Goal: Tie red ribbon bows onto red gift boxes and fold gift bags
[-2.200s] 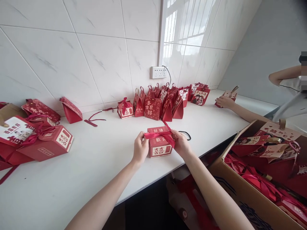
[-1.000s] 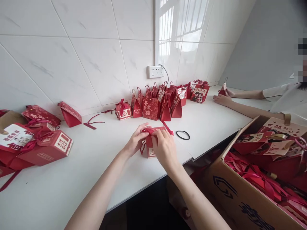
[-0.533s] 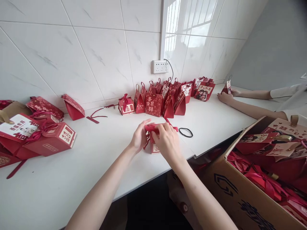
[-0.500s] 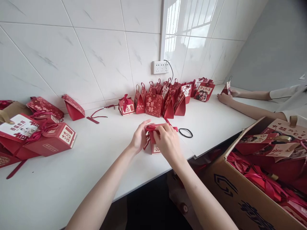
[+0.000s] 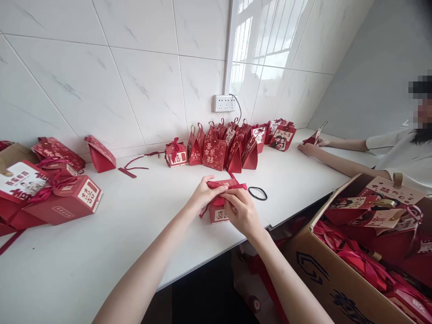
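A small red gift box with a cream label stands on the white table in front of me. Across its top runs a red ribbon. My left hand is closed on the ribbon at the box's left upper side, thumb reaching over the top. My right hand pinches the ribbon at the front right, fingers bent together. The hands partly cover the box's top and sides. Just right of them lies a black elastic loop.
Several red gift bags and a bow-tied box line the wall. More red boxes sit at left, near a loose cord. At right stands a full carton; beyond it a co-worker's hands hold a small red bag.
My left hand's fingers have closed in from an open pose, the thumb now over the ribbon. My right hand has shifted slightly right and down. The view has tilted slightly.
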The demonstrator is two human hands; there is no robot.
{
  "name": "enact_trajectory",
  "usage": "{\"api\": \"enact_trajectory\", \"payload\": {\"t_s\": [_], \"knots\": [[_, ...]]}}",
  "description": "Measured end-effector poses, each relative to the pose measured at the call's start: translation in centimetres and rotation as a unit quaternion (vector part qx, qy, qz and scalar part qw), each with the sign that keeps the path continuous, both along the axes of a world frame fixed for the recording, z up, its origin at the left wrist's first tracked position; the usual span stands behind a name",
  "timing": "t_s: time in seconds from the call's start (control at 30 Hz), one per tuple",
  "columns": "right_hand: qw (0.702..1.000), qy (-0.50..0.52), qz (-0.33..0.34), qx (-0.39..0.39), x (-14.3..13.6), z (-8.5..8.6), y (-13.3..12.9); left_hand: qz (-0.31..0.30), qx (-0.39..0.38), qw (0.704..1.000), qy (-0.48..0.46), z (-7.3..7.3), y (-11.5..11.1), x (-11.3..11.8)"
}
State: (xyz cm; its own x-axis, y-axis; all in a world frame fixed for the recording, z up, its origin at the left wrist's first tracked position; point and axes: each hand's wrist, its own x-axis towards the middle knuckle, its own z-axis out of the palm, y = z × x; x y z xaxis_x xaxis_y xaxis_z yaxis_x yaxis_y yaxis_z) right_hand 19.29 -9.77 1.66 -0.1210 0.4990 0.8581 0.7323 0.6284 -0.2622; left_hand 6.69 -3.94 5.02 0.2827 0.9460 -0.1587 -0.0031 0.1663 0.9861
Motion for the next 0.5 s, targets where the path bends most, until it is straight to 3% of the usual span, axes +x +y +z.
{"api": "enact_trajectory", "payload": {"t_s": [0.5], "knots": [[0.995, 0.086, 0.056, -0.017, 0.98, -0.60, -0.39, 0.023, 0.006, 0.999, 0.023, -0.85, 0.11, 0.47]]}}
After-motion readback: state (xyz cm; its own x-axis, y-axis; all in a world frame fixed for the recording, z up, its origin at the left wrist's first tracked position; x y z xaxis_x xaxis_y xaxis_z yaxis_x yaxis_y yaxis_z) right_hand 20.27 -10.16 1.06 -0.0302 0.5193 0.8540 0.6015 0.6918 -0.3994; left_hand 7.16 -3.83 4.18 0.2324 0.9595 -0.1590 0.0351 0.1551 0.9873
